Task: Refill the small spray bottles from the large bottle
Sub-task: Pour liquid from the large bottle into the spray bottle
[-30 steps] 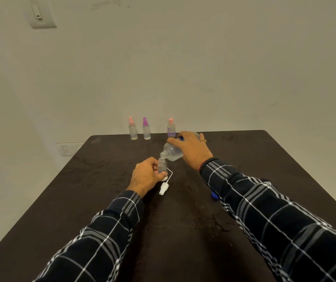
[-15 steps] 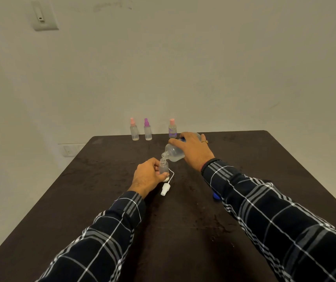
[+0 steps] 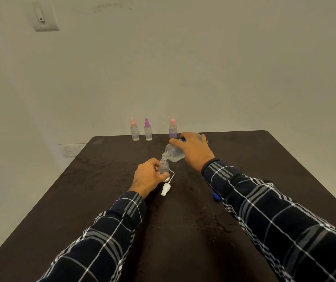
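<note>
My left hand (image 3: 147, 177) grips a small clear spray bottle (image 3: 164, 167) that stands uncapped on the dark table (image 3: 183, 231). My right hand (image 3: 193, 151) holds the large clear bottle (image 3: 174, 152) tipped down to the left, its open neck right over the small bottle's mouth. A thin stream of liquid shows between the two mouths. The small bottle's white spray head (image 3: 166, 189) with its thin tube lies on the table just in front of it. Three capped small spray bottles stand at the far edge: pink-capped (image 3: 134, 130), purple-capped (image 3: 148, 130) and another pink-capped (image 3: 172, 129).
A blue object (image 3: 216, 196) lies on the table, mostly hidden behind my right sleeve. A plain wall rises right behind the table's far edge, with a switch plate (image 3: 45, 16) high on the left and a socket (image 3: 71, 149) low beside the table.
Both hands and both bottles hold nearly the same pose across the frames. The view has shifted very slightly.
</note>
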Action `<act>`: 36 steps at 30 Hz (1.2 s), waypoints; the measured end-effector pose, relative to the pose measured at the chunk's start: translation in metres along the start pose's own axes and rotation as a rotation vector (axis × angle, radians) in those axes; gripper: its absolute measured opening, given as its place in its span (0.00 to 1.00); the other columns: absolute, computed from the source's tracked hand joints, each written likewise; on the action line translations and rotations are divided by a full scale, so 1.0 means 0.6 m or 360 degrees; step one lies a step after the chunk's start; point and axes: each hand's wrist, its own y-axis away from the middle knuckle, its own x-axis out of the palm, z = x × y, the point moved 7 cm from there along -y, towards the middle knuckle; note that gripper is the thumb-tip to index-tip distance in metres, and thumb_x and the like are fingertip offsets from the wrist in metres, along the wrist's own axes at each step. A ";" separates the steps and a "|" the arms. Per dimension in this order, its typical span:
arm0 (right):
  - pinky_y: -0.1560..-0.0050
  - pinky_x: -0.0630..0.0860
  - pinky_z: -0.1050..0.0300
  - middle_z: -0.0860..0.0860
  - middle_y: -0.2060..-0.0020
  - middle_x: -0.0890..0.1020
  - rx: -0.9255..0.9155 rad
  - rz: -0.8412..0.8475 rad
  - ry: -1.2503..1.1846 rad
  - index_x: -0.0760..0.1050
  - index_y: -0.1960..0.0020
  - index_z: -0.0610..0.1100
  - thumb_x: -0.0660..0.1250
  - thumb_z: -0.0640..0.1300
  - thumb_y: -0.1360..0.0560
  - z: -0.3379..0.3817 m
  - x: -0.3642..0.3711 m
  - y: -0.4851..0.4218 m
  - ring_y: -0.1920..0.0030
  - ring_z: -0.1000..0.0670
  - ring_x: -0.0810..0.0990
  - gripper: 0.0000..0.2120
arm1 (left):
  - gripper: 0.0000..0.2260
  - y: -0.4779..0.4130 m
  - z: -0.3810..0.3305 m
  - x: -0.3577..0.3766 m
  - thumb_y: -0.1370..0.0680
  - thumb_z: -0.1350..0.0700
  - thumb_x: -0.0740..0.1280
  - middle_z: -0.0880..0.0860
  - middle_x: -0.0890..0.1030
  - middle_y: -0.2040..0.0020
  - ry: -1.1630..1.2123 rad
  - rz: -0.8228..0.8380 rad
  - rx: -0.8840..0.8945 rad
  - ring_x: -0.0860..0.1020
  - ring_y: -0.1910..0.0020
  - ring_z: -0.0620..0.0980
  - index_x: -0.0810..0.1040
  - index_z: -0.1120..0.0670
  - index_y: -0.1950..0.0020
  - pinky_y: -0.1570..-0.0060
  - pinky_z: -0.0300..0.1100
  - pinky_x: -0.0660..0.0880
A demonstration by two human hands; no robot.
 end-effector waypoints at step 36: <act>0.30 0.58 0.27 0.46 0.30 0.66 -0.0004 -0.0004 0.0027 0.64 0.26 0.58 0.69 0.42 0.23 0.003 -0.004 0.001 0.28 0.42 0.62 0.30 | 0.12 0.001 0.002 -0.001 0.28 0.50 0.78 0.43 0.81 0.56 -0.0008 0.0007 -0.0004 0.80 0.55 0.42 0.76 0.43 0.53 0.48 0.44 0.79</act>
